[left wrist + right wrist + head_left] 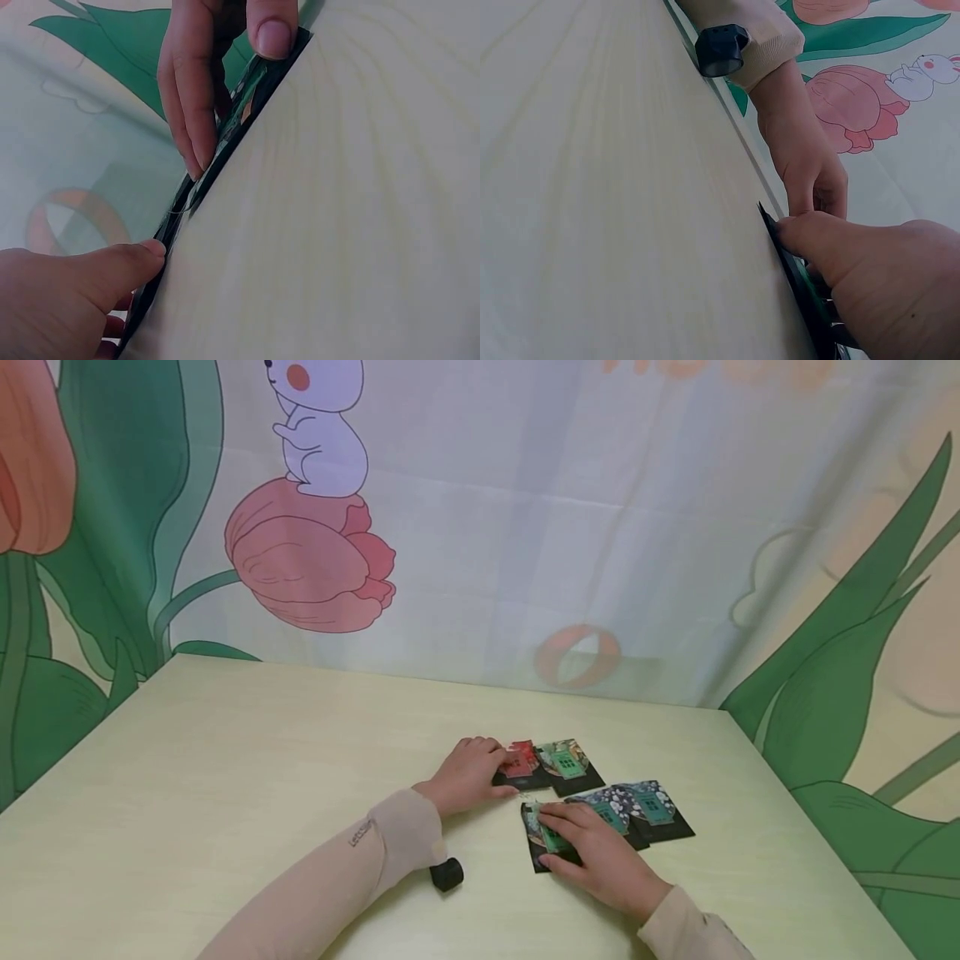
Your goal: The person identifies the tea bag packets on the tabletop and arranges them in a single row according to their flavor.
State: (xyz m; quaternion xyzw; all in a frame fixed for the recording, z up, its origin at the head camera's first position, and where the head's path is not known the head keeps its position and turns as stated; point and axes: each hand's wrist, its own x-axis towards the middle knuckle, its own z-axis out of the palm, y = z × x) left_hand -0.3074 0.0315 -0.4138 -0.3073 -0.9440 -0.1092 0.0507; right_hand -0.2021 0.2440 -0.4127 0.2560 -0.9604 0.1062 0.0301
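Observation:
Several flat square packets with black lower bands and printed pictures lie on the table. My left hand (467,772) rests at the left side of the red packet (522,762), its fingers over that packet and its thumb by the near edge. Beside this packet lies a green-labelled packet (567,763). My right hand (597,857) lies over the nearest green packet (534,832), fingers stretched across its top and thumb near its lower corner. Partly under that hand is a blue flowered packet (611,806), and another blue flowered packet (658,810) overlaps it on the right.
The pale wooden table (225,793) spreads out on both sides of the packets. A black wrist camera (447,875) sits at the left sleeve cuff. Behind the table hangs a curtain (480,527) printed with tulips and a white rabbit.

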